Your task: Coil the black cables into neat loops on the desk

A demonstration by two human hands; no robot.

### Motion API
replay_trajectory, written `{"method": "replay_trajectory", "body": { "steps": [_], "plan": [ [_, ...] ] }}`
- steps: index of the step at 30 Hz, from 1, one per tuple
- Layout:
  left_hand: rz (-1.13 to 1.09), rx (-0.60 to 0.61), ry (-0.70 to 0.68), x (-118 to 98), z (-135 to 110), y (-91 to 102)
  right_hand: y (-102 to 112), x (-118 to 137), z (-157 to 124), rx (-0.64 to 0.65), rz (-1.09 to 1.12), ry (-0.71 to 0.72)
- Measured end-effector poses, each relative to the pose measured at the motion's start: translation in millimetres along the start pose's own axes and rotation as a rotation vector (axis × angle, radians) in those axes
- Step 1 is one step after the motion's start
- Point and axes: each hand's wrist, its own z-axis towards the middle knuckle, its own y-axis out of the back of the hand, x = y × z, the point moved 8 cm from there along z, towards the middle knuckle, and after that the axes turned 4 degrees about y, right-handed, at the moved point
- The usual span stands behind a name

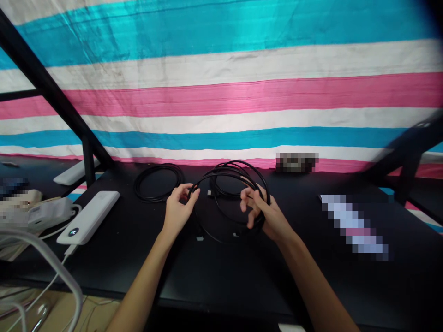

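My left hand [177, 208] pinches one side of a looped black cable [223, 174] between thumb and fingers. On the other side, my right hand [272, 213] has the same cable's loops across its palm, its fingers curled around them. The loops stand raised above the table in front of me. Between my hands shows a metal USB plug [209, 193]; which cable it belongs to, I cannot tell. Two more shiny cable ends, one of them a plug [200, 238], appear lower down. A second black cable [158, 166] lies coiled flat beyond my left hand.
The black table [214, 281] carries a white power bank [92, 216] with a lit display and a plugged-in cable. White chargers [51, 213] and cords crowd the left. A blurred-out flat object [353, 226] lies right. Black frame bars [51, 101] and a striped sheet [221, 97] stand behind.
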Motion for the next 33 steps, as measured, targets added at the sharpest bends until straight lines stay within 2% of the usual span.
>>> {"method": "replay_trajectory", "body": {
  "steps": [2,4,9,11,14,21,26,28,30,33],
  "plan": [
    [0.012,-0.039,-0.022,-1,0,2.6,-9,-2,-5,0.1,0.127,-0.043],
    [-0.043,-0.002,-0.001,1,-1,-1.3,-18,-2,-10,0.186,0.228,-0.074],
    [-0.479,0.292,0.24,16,-11,-29.1,-24,-1,-17,0.277,0.306,-0.068],
    [-0.609,0.389,0.301,13,-17,-37.4,-22,0,-17,0.292,0.308,-0.038],
    [-0.68,0.484,0.329,3,-23,-43.2,-17,-1,-17,0.318,0.352,-0.007],
    [-0.667,0.557,0.336,-3,-28,-46.9,-11,-13,-24,0.474,0.57,-0.022],
    [-0.721,0.681,0.299,-13,-34,-51.3,-2,-30,-27,0.503,0.56,-0.123],
    [-0.709,0.694,0.297,-16,-35,-51.0,-1,-35,-27,0.496,0.545,-0.166],
    [-0.697,0.671,0.301,-17,-34,-49.7,-4,-32,-27,0.511,0.577,-0.163],
    [-0.708,0.613,0.317,-13,-31,-48.7,-18,-11,-26,0.576,0.664,-0.056]
  ]
}}
